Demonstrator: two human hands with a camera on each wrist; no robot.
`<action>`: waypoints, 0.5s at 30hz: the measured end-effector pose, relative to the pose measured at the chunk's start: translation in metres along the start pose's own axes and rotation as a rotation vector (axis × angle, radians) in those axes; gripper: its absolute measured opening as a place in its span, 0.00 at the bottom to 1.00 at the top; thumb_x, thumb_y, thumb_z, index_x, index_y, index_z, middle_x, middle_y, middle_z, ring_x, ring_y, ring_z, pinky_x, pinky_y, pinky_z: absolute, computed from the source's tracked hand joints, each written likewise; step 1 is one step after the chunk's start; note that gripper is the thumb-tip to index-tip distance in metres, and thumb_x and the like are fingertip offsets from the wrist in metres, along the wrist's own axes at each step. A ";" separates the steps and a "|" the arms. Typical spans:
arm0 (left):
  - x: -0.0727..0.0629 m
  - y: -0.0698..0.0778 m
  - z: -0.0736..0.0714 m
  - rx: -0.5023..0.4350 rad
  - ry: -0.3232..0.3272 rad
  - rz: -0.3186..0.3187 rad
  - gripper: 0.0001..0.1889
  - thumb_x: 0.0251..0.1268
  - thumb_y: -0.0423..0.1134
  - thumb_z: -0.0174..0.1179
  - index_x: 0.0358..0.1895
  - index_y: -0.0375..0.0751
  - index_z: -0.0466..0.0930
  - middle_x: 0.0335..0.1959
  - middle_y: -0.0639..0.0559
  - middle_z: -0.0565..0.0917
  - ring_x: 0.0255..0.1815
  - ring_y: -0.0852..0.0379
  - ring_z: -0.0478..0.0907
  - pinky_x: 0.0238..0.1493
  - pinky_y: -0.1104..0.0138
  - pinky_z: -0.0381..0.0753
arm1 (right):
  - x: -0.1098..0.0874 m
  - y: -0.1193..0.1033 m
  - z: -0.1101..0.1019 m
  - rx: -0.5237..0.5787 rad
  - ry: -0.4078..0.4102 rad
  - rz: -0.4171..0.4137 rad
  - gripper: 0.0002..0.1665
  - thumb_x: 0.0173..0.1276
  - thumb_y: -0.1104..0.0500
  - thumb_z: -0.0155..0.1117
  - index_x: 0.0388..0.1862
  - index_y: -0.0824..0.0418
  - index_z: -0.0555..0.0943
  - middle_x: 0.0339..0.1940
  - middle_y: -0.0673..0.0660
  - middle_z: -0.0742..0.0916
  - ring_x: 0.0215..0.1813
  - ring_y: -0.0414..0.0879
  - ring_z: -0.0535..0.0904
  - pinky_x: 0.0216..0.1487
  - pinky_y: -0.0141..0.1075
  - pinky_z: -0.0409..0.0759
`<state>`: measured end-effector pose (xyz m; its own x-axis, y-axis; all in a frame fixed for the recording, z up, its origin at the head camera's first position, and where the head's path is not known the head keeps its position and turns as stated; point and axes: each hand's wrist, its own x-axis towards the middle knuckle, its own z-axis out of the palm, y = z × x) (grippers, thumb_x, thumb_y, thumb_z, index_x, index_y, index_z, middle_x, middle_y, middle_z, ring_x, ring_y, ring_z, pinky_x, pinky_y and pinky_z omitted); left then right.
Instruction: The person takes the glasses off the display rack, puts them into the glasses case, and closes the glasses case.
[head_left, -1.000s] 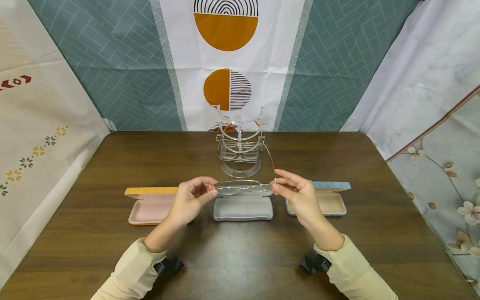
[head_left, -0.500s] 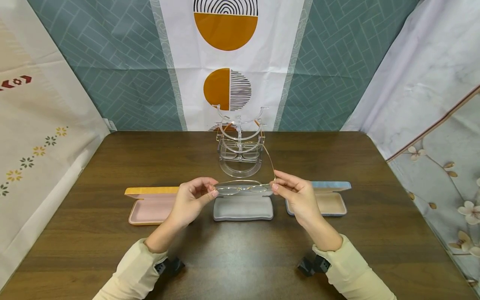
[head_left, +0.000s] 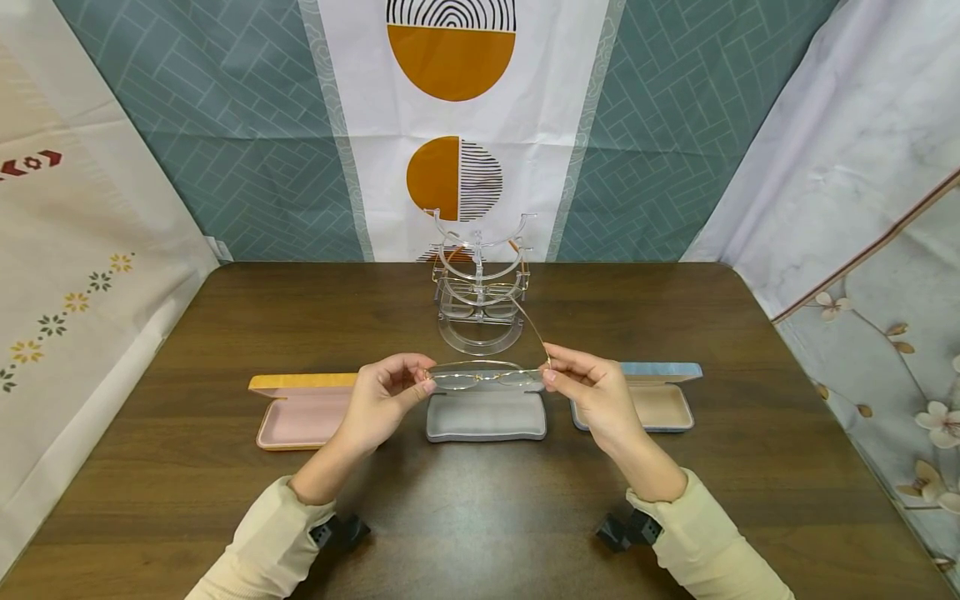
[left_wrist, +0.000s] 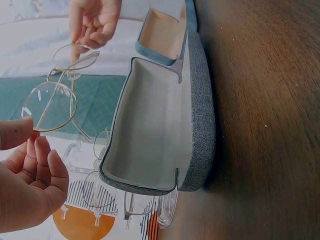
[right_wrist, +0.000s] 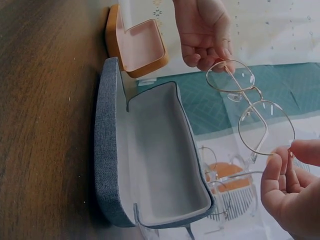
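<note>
A pair of thin gold-rimmed eyeglasses (head_left: 478, 377) is held level above the middle glasses case (head_left: 486, 418), which lies open with a grey lining. My left hand (head_left: 381, 402) pinches one end of the frame between thumb and fingers; the temple on that side lies folded behind the lenses. At the other end, my right hand (head_left: 600, 393) pinches the hinge area. The right temple still sticks out toward the back, slanting inward. In the left wrist view the case's denim-like blue-grey shell (left_wrist: 202, 115) shows beside its pale inside.
A yellow case (head_left: 300, 421) with pink lining lies open on the left, a blue case (head_left: 667, 406) with beige lining on the right. Behind them a clear display stand (head_left: 480, 343) bears more eyeglasses. Curtains hang around the back and sides of the wooden table (head_left: 480, 533).
The right temple of the eyeglasses has swung inward, its tip moving left. My right fingers have shifted slightly with it; my left hand stays in place.
</note>
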<state>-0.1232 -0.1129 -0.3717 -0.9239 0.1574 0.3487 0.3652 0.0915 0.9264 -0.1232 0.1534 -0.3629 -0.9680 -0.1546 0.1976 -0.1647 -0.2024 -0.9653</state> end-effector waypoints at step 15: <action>0.000 0.000 0.000 -0.008 -0.005 -0.004 0.09 0.50 0.19 0.60 0.37 0.21 0.77 0.23 0.48 0.74 0.27 0.63 0.71 0.27 0.76 0.72 | -0.001 0.000 -0.001 -0.011 -0.038 -0.007 0.24 0.58 0.76 0.57 0.46 0.53 0.82 0.31 0.49 0.85 0.33 0.38 0.80 0.37 0.29 0.79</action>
<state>-0.1226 -0.1125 -0.3715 -0.9246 0.1622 0.3446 0.3609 0.0842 0.9288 -0.1222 0.1549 -0.3634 -0.9590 -0.1895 0.2109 -0.1742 -0.1929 -0.9656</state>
